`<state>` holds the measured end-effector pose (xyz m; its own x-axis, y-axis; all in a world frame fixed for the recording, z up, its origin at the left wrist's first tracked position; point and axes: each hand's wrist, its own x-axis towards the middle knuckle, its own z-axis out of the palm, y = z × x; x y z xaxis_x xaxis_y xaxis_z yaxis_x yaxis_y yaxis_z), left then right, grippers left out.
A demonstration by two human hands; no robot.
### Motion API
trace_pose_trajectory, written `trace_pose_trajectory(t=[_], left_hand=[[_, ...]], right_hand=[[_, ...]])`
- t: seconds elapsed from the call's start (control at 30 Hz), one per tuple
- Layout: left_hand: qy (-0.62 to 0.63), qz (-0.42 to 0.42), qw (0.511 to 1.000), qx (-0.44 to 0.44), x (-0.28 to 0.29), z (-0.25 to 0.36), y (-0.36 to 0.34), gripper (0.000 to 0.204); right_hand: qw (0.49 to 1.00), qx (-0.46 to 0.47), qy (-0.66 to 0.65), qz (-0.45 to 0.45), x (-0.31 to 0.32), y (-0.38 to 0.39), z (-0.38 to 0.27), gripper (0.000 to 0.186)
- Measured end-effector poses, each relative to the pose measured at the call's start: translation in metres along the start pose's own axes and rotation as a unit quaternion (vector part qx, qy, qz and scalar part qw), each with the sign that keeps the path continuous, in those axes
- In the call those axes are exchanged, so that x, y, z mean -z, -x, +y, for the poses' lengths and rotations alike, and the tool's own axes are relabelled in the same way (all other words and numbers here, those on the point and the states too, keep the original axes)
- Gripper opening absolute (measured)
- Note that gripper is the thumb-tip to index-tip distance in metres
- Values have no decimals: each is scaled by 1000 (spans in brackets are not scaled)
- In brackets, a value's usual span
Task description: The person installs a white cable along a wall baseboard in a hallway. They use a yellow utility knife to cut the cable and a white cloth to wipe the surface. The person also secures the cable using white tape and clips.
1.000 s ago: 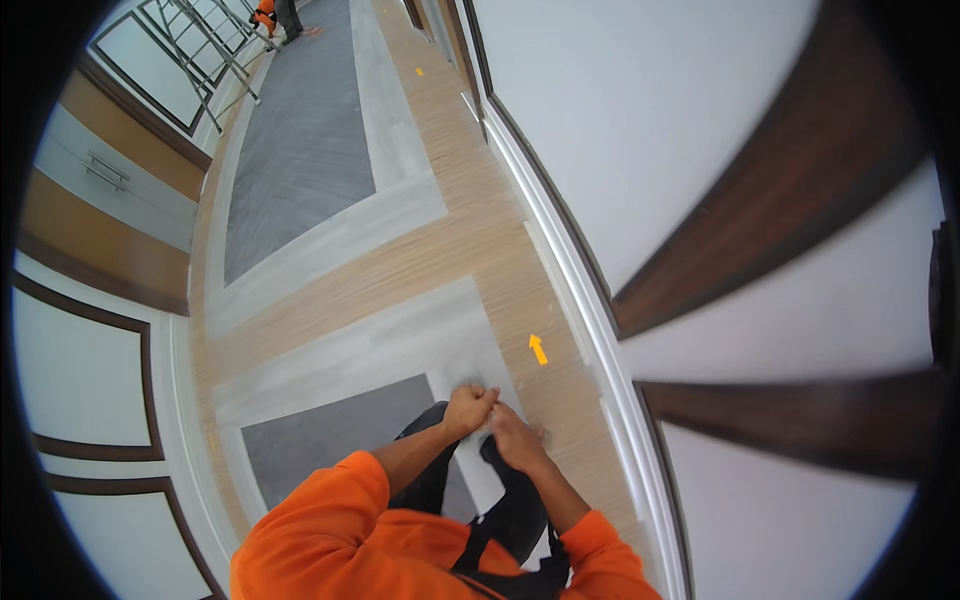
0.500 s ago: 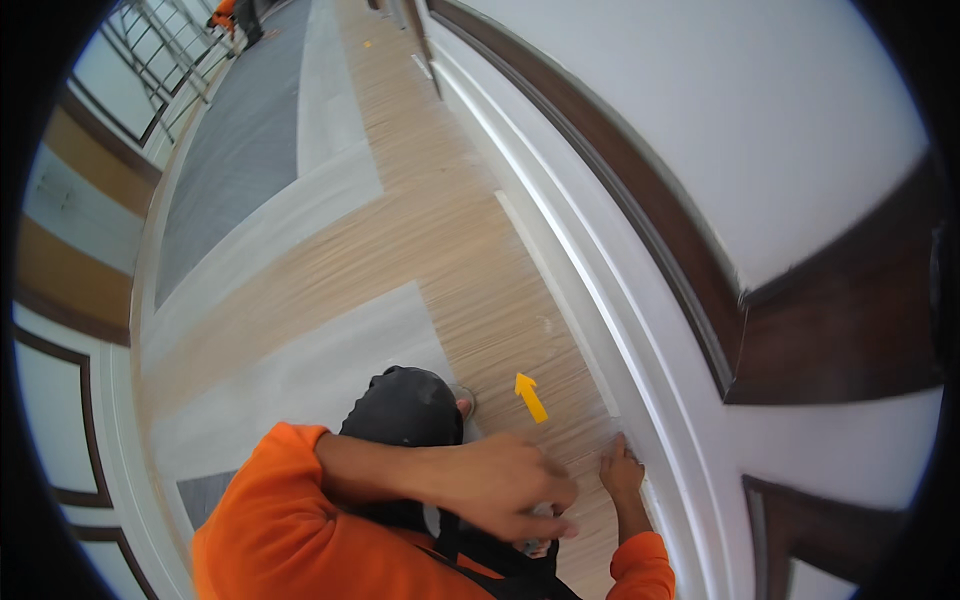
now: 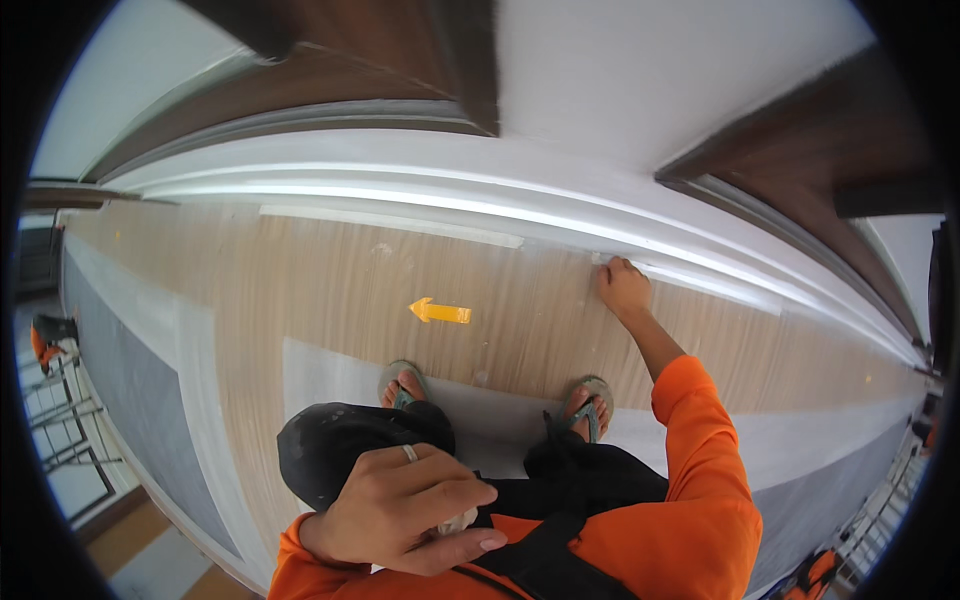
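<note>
My left hand [image 3: 405, 508], with a ring on one finger, is held in front of my lap. Its fingers curl round a crumpled whitish wad [image 3: 458, 522], mostly hidden by them. My right arm reaches out to the wall's foot, where my right hand [image 3: 624, 288] is down at the floor's edge, fingers bent and pressed together. Whatever they pinch is too small to tell. A pale strip like tape [image 3: 700, 287] runs along the white baseboard [image 3: 560, 225] from beside that hand to the right. Another pale strip [image 3: 400, 224] lies on the floor edge further left.
A yellow arrow sticker [image 3: 440, 311] marks the wood-look floor [image 3: 530, 330]. My sandalled feet [image 3: 588, 405] stand at the border of a light grey floor band [image 3: 480, 415]. Dark brown trim [image 3: 300, 85] frames the wall. At far left are a person in orange [image 3: 45, 345] and metal scaffolding [image 3: 65, 420].
My view has swung round to the right, to face the wall. The right hand remains at the baseboard's foot; the left has drawn back from beside the right arm towards my lap.
</note>
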<state>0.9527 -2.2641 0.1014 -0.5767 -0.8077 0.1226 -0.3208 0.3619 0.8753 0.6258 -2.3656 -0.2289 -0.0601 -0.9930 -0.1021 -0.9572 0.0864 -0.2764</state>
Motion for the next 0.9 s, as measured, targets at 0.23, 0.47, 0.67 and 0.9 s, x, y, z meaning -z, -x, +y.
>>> trace_pose_trajectory(t=[0.23,0.47,0.67,0.9], left_hand=[[-78,-26,993,83,-16,27,22,41],[-28,13,999,22,-28,32,32,32],[-15,-25,999,16,-31,34,13,31],[-47,-27,998,41,-24,30,26,32]], right_hand=[[971,-158,-156,85,-63,9,-14,44],[976,-111,-155,108,-51,38,11,36],[971,-112,-171,127,-49,32,40,35],[980,-111,-129,107,-48,38,27,36]])
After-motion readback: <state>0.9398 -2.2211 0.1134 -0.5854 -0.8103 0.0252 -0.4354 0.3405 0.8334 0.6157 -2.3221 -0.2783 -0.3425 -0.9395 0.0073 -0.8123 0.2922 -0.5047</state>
